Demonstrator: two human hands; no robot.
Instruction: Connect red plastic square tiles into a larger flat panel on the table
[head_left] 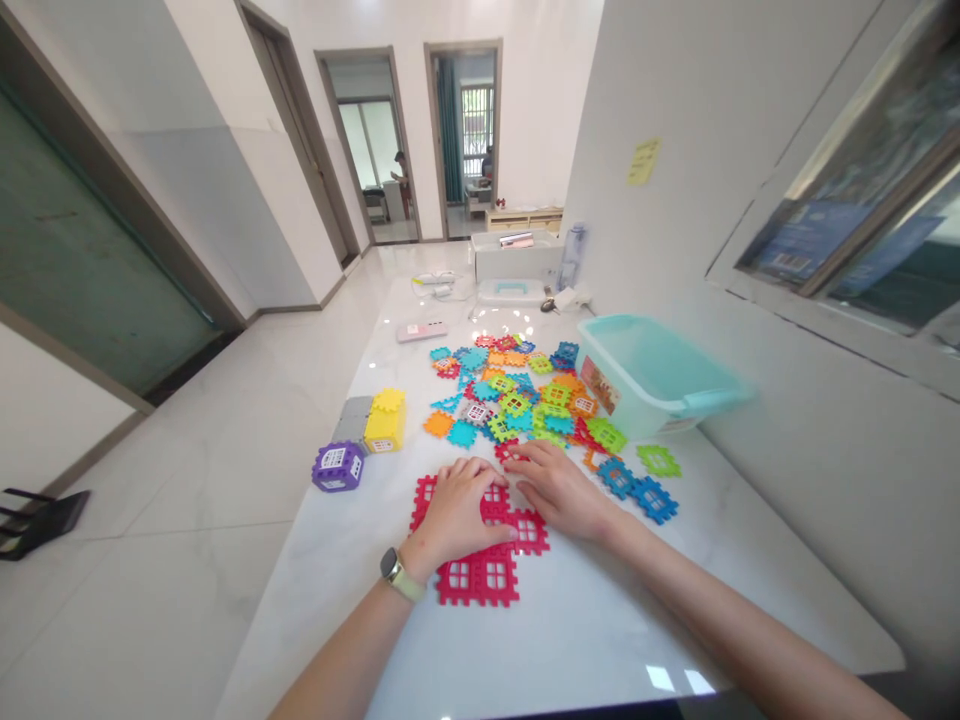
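My left hand (454, 515) lies palm-down over a joined group of red interlocking plastic panels (478, 577), with its thumb and fingers on them. My right hand (559, 490) comes in from the right, its fingertips at a red panel's upper edge (508, 451). A loose heap of multicoloured waffle-edged panels (510, 400) spreads just beyond both hands. Blue and green panels (637, 488) lie right of my right hand. To the left stand a yellow block house (385, 422), a grey one (352, 420) and a purple one (339, 466).
A turquoise plastic bin (652, 375) sits on the white marble table (570, 625), against the wall on the right. Farther along are a pink device (421, 331), a white box (517, 255) and cables. The table's left edge drops to a tiled floor. A person (400, 185) sits in a distant room.
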